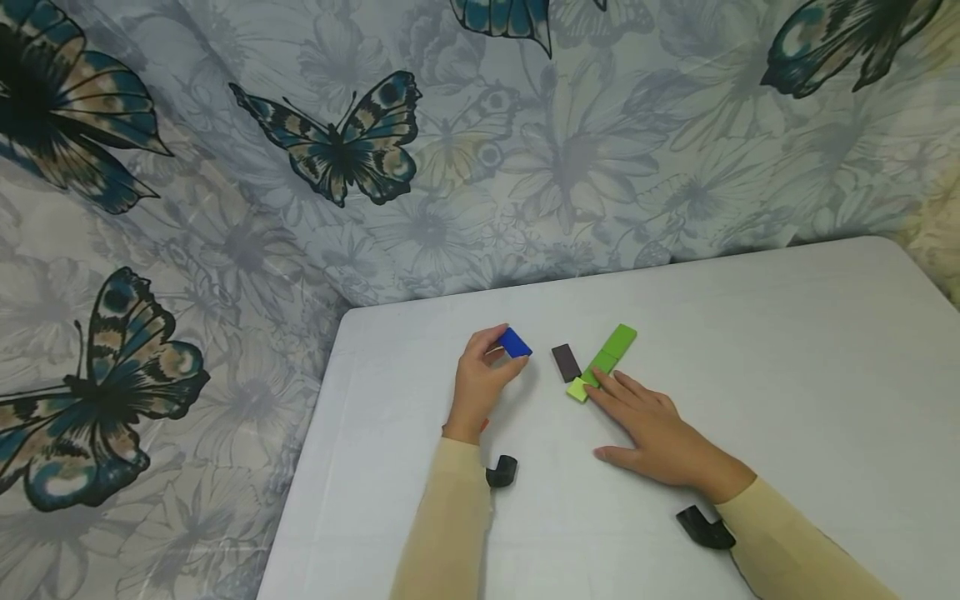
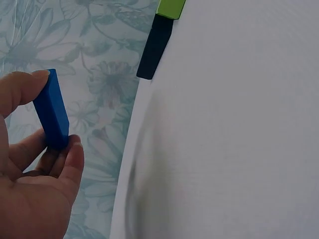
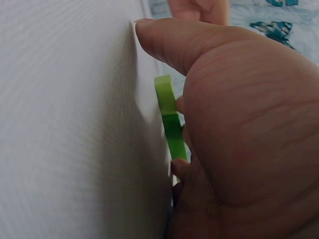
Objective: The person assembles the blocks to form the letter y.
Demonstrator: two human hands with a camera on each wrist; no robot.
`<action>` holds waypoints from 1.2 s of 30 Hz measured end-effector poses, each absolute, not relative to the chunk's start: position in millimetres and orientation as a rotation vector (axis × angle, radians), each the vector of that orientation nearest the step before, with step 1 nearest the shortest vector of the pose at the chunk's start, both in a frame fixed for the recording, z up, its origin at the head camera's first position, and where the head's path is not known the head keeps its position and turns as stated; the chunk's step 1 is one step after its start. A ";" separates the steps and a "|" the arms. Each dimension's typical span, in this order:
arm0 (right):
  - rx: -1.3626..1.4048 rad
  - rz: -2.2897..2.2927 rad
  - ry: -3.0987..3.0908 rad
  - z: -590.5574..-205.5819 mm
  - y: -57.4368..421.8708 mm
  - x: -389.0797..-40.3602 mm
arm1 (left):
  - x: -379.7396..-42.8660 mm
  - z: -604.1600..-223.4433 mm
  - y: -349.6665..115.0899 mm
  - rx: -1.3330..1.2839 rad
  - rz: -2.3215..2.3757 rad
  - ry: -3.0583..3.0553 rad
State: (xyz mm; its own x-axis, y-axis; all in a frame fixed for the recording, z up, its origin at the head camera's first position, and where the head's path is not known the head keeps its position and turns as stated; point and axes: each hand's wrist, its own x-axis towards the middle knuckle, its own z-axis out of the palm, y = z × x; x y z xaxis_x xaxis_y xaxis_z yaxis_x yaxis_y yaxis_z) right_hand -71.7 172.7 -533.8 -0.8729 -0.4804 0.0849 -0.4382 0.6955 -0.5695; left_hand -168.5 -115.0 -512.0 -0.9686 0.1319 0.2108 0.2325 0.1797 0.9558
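My left hand [image 1: 476, 387] pinches a blue rectangular block [image 1: 515, 342] between thumb and fingertips, held up above the white table. In the left wrist view, the blue block [image 2: 54, 112] is gripped by its two ends. To its right lies a dark brown block [image 1: 566, 363], its lower end close to a row of green blocks [image 1: 619, 340]. A light yellow-green block [image 1: 577, 390] ends the row nearest me. My right hand [image 1: 663, 433] lies flat with straight fingers, fingertips at the yellow-green and green blocks. Its thumb is spread apart, holding nothing.
The white tabletop [image 1: 787, 358] reaches back to a butterfly-print cloth [image 1: 450, 183] hung behind and at the left. Black curved pieces [image 1: 502, 472] sit at both wrists. A bit of something red [image 1: 484, 425] shows beside the left wrist.
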 end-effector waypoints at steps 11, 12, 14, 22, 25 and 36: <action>-0.740 -0.898 2.803 -536.4 171.9 -74.2 | -182.1 -517.3 -101.2 -0.165 -1.920 -2.397; -0.740 -0.897 2.803 -537.2 171.8 -74.6 | -183.2 -518.4 -100.4 -0.164 -1.913 -2.400; -0.738 -0.895 2.803 -538.1 172.0 -74.8 | -185.2 -519.9 -98.7 -0.166 -1.890 -2.417; -0.739 -0.883 2.811 -539.4 173.4 -74.3 | -195.7 -524.6 -92.5 -0.145 -1.836 -2.471; -0.738 -0.876 2.810 -539.4 172.9 -74.7 | -200.0 -526.5 -91.1 -0.123 -1.827 -2.489; -0.750 -0.900 2.819 -537.8 172.8 -73.3 | -212.1 -535.5 -78.9 -0.117 -1.721 -2.588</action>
State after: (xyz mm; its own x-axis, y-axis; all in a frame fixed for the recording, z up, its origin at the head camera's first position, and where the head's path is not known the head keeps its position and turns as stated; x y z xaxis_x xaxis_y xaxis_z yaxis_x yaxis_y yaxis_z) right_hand -73.3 172.8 -537.8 -0.8757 -0.4787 0.0628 -0.4265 0.7061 -0.5653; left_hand -212.1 -78.9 -535.5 -0.9967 0.0449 0.0677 0.0798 0.3850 0.9195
